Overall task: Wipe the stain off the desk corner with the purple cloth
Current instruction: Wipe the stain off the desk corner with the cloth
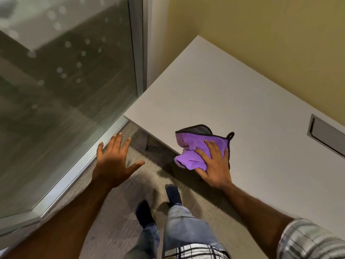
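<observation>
The purple cloth (194,146), edged in black with a small hanging loop, lies bunched on the front edge of the white desk (214,94), partly hanging over it. My right hand (214,165) presses flat on the cloth with fingers spread over it. My left hand (115,159) hovers open over the floor to the left of the desk, fingers apart, holding nothing. The desk's near corner (127,114) sits further left of the cloth. I cannot make out a stain on the surface.
A glass wall with a metal frame (138,53) stands close to the desk's left side. A yellow wall (261,34) backs the desk. A grey cable hatch (326,135) is set in the desk at right. My legs and dark socks (173,195) are on the carpet.
</observation>
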Motion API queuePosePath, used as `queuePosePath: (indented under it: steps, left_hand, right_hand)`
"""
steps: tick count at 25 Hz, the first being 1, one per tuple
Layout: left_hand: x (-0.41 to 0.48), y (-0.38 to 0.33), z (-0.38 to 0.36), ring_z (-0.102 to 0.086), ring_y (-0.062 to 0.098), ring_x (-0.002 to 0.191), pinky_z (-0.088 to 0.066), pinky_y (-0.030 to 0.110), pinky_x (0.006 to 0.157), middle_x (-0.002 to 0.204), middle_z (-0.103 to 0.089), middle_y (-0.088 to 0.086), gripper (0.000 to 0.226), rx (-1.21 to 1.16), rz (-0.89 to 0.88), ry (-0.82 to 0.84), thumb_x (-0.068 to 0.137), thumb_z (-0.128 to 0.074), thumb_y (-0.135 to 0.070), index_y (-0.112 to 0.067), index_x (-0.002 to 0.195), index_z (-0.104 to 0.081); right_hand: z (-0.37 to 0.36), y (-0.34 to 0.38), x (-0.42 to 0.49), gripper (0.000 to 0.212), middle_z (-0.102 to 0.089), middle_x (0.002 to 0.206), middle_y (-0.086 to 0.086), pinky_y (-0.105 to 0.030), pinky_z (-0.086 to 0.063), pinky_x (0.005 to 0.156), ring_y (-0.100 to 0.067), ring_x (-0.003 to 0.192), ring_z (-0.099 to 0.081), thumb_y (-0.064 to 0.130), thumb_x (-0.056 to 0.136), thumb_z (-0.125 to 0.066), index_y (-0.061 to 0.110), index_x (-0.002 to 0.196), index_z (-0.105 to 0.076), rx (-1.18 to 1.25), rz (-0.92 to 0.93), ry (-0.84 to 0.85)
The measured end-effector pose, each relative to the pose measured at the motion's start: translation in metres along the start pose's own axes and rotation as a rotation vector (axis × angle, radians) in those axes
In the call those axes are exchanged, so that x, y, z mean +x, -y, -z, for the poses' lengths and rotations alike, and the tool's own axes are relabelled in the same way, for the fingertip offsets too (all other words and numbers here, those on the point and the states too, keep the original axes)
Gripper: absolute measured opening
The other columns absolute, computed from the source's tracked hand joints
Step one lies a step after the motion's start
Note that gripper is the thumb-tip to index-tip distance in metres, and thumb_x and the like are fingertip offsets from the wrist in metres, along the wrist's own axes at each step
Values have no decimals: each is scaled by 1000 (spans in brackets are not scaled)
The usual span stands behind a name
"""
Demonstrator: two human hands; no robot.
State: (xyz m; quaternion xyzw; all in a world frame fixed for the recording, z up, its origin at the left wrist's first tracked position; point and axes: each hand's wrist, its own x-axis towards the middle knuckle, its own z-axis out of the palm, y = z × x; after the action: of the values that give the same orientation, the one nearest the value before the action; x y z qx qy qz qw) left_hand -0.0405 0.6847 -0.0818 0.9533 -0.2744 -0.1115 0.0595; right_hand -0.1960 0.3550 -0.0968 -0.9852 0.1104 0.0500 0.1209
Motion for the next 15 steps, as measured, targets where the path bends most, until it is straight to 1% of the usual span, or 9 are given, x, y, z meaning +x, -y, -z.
queuePosePath:
  steps: [2, 3, 7, 10, 12, 15]
  left_hand:
    - [5, -3, 0, -37, 31, 144, -30, 64, 111, 155, -38, 16, 100, 9, 1, 2, 78, -28, -87, -15, 146, -41]
    - [8, -4, 1, -36, 31, 144, -30, 64, 111, 154, -39, 16, 100, 14, 0, 0, 78, -28, -87, -16, 146, -41]
    - [16, -8, 4, -37, 30, 143, -31, 62, 109, 153, -40, 16, 98, 17, 2, -23, 78, -27, -87, -17, 145, -41]
    - [23, -13, 7, -38, 30, 143, -32, 61, 109, 153, -41, 15, 96, 13, -1, -55, 79, -27, -87, -17, 144, -41]
    - [28, -17, 7, -39, 29, 142, -33, 60, 109, 152, -42, 15, 95, 13, -4, -75, 79, -28, -86, -17, 145, -40]
    - [35, -24, 10, -42, 30, 140, -36, 58, 108, 151, -44, 14, 94, 6, -15, -75, 80, -28, -85, -16, 144, -42]
  right_hand:
    - [-1, 2, 8, 67, -31, 160, -11, -71, -13, 115, -36, 149, -24, 66, 89, -39, 32, 147, -42, 9, -52, -32]
    - [0, 4, 16, 66, -32, 159, -12, -70, -12, 115, -36, 148, -25, 66, 89, -38, 32, 146, -42, 11, -99, -52]
    - [4, 15, 62, 63, -38, 154, -15, -72, -16, 112, -39, 143, -31, 64, 90, -43, 31, 144, -45, 29, -273, -131]
    - [5, 20, 95, 61, -36, 154, -16, -74, -13, 111, -39, 144, -28, 61, 92, -50, 30, 144, -46, 63, -345, -149]
    - [5, 23, 108, 61, -32, 157, -16, -73, -11, 112, -39, 146, -23, 61, 91, -51, 33, 145, -43, 73, -348, -113]
    - [8, 28, 108, 63, -30, 158, -16, -71, -15, 113, -39, 146, -23, 61, 92, -51, 34, 147, -40, 66, -240, -48]
